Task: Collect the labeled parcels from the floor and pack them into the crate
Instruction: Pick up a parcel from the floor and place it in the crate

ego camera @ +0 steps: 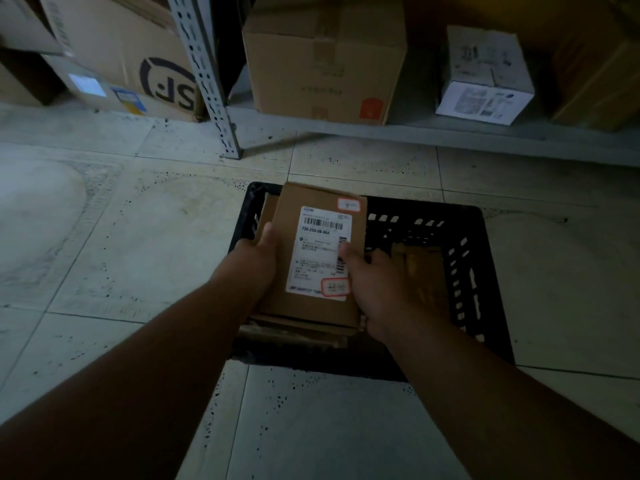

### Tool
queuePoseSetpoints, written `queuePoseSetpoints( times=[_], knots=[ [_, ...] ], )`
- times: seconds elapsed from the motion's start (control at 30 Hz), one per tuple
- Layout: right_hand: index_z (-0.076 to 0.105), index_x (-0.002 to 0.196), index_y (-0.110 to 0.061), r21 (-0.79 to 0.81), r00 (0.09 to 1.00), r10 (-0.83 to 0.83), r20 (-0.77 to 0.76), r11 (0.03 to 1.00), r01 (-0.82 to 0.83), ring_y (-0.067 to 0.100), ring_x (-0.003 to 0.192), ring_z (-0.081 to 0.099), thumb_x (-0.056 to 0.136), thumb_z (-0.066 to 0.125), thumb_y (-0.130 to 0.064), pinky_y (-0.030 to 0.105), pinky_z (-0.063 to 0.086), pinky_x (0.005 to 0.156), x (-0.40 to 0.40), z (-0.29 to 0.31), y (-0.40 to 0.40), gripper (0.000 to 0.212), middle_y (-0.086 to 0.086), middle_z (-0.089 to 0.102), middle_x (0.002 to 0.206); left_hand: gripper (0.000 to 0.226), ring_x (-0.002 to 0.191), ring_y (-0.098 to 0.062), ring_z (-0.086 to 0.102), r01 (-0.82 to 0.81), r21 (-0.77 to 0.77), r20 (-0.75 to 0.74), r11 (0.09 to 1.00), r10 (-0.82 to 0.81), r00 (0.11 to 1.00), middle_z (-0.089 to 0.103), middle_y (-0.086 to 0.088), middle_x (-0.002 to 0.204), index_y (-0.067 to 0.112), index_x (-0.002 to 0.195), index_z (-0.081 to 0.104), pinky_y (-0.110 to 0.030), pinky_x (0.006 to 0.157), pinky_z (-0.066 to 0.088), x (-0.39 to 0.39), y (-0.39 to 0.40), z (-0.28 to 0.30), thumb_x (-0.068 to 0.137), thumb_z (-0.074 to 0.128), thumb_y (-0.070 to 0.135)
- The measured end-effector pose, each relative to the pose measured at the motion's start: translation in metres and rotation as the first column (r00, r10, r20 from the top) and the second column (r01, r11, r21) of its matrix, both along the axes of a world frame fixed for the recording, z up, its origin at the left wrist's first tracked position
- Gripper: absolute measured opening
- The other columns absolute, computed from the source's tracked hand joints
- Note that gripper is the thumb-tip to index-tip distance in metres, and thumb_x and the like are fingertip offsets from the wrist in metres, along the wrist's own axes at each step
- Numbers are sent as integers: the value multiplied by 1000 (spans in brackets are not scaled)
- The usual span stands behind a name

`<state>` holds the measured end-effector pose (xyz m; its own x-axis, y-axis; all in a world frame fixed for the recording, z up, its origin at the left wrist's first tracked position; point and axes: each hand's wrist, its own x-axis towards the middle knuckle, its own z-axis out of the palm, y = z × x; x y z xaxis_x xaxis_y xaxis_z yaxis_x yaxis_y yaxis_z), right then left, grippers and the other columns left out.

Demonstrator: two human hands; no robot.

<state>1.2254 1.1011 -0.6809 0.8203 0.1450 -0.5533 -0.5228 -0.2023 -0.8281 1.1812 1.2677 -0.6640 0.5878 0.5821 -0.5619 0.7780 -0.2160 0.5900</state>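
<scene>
the crate (464, 271) sits on the tiled floor (104, 237), in front of the shelf rack (207, 81). a labeled parcel (311, 254) lies over the crate's left half, on other parcels (298, 327), between the left hand (252, 265) and right hand (381, 289). a cardboard box (322, 60) and a smaller box (485, 77) to its right stand on the shelf behind; a large carton (114, 53) is left of the upright.
</scene>
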Motion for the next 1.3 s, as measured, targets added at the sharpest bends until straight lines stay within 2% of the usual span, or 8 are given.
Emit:
queuePoseSetpoints(
  times=[0.2,0.43,0.53,0.63,0.77,1.07,1.2,1.3],
  knots=[
    [60,115,-21,49,992,54,-114,998,-49,24,85,75,93,61,-45,49,58,81,11,-11,-21,33,1,77,97,47,84,-26,64,-4,111,-27,994,7,1000,64,-5,102,16,125,52,-38,72,53,-6,10,-16,93,48,51],
    [67,113,-19,19,946,-230,-229,970,241,34,90,73,98,54,-42,56,55,85,37,-30,-88,30,12,75,102,42,96,-34,63,64,315,-26,947,-59,998,60,-13,114,15,126,40,-48,80,56,-10,-3,-19,96,50,42],
    [62,120,-21,-56,950,-243,-195,970,237,34,91,71,100,51,-40,56,57,81,27,-49,-100,29,13,71,111,49,112,-38,55,117,502,-9,857,-130,991,51,-18,128,14,137,33,-51,87,49,-15,-10,-21,97,48,39],
    [59,92,-31,-138,962,-245,-118,964,229,27,77,70,102,51,-33,42,59,62,16,-61,-97,13,10,70,103,55,119,-39,47,218,678,-4,701,-293,956,41,-20,135,18,143,27,-53,93,46,-18,-17,-24,95,49,30],
    [60,103,-28,-298,999,-33,-39,954,20,30,94,69,103,45,-36,39,59,72,2,-69,-85,16,9,69,110,59,130,-43,38,372,724,-111,581,-434,894,21,-19,153,33,148,22,-57,100,40,-22,-19,-31,94,45,40],
    [57,131,-12,-522,907,417,-59,761,-384,27,118,58,102,49,-35,25,42,86,-4,-71,-73,38,11,62,131,60,126,-42,42,377,694,-119,613,-419,900,16,-16,157,42,149,22,-54,96,43,-23,-13,-34,94,31,64],
    [57,127,-10,-551,910,414,-5,758,-348,27,116,60,100,55,-20,30,49,88,-3,-73,-64,29,12,62,130,58,122,-42,46,363,687,-105,630,-408,907,18,-14,155,44,147,23,-53,92,46,-22,-13,-36,93,33,64],
    [53,123,-13,-555,905,419,70,771,-314,24,111,62,95,61,-16,18,47,70,2,-71,-65,29,9,63,125,58,122,-42,46,358,673,-91,647,-408,908,17,-13,155,45,146,24,-53,91,48,-21,-12,-36,92,34,64]
  ],
)
